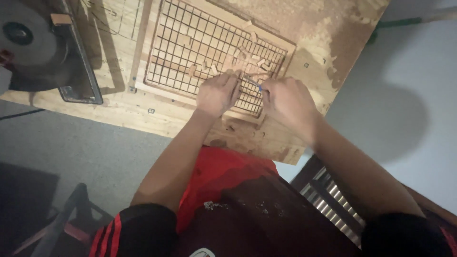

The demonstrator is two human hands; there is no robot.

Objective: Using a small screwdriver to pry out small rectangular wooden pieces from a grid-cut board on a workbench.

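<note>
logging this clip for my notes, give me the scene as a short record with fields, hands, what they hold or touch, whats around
surface: plywood workbench
main thing: black wire grid lying in a wooden frame
left hand: left hand, fingers curled on the grid's near edge
right hand: right hand, pinching a small blue-tipped tool at the grid
loose bits: small wood blocks scattered on the grid
nearby: round saw blade at the bench's left end

Dim, soft picture; dark shadows cross the floor.
</note>
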